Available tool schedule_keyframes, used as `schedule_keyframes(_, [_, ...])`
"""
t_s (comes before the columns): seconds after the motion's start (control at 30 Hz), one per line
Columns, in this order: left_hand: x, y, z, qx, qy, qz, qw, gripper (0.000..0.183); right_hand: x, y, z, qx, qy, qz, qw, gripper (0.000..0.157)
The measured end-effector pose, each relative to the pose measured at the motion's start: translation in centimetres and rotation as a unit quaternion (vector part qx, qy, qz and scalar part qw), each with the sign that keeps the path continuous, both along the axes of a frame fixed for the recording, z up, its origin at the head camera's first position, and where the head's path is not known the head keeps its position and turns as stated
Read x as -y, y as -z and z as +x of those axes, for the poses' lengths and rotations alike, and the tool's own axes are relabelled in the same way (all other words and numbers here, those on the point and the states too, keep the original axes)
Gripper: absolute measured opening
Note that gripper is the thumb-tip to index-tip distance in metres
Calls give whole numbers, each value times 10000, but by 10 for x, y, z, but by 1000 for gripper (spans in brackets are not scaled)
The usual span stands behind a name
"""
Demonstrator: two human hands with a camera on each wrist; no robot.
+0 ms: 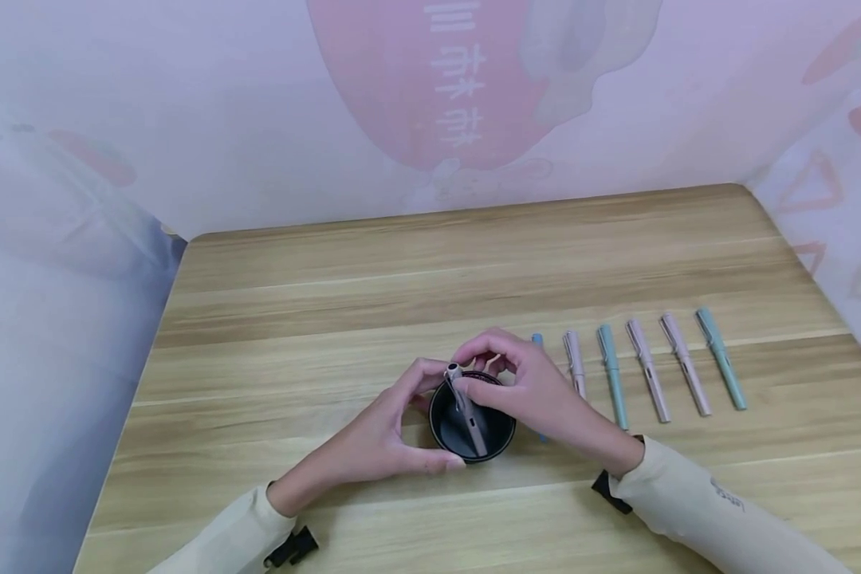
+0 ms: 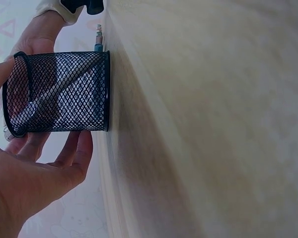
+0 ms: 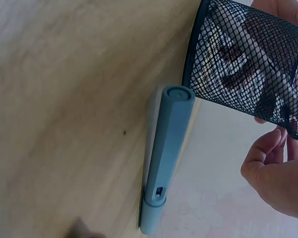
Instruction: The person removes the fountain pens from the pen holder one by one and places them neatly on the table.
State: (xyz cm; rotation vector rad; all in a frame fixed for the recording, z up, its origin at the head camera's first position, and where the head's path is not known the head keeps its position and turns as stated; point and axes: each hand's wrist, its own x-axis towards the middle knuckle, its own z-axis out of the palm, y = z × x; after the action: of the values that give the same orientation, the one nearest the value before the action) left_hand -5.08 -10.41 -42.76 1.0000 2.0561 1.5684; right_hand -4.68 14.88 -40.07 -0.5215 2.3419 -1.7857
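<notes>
A black mesh pen cup (image 1: 436, 434) stands upright on the wooden table. My left hand (image 1: 383, 438) grips it from the left, thumb at the near rim and fingers round the far side. Inside, a greyish-purple pen (image 1: 471, 418) leans with its clip end up at the left rim. The thumb and index finger of my right hand (image 1: 527, 387) pinch this pen near its upper end, over the cup's mouth. Through the mesh, the slanting pen (image 2: 64, 82) shows in the left wrist view. My right hand (image 3: 280, 181) is close to the rim in its own wrist view.
To the right lies a row of pens: a blue pen (image 1: 537, 340) partly hidden by my right hand, then lilac pens (image 1: 648, 371) and teal pens (image 1: 721, 359). A bluish pen (image 3: 171, 139) looms large in the right wrist view. Printed fabric (image 1: 222, 119) hangs behind the table.
</notes>
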Motion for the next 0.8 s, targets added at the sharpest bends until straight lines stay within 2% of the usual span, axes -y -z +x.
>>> schedule_keyframes(0.17, [0, 0, 0, 15, 6, 27, 10000, 84, 4, 3, 0, 21, 0, -79, 10000, 20])
schedule_keyframes(0.37, [0, -1, 0, 43, 2, 21, 10000, 84, 9, 4, 2, -322, 24, -154, 9994, 20])
schedule_keyframes(0.6, [1, 0, 0, 44, -2, 30, 10000, 86, 10, 8, 4, -472, 312, -27, 9984, 17])
schedule_keyframes(0.8, [1, 1, 0, 79, -10, 58, 10000, 89, 5, 4, 6, -528, 599, -1, 9968, 19])
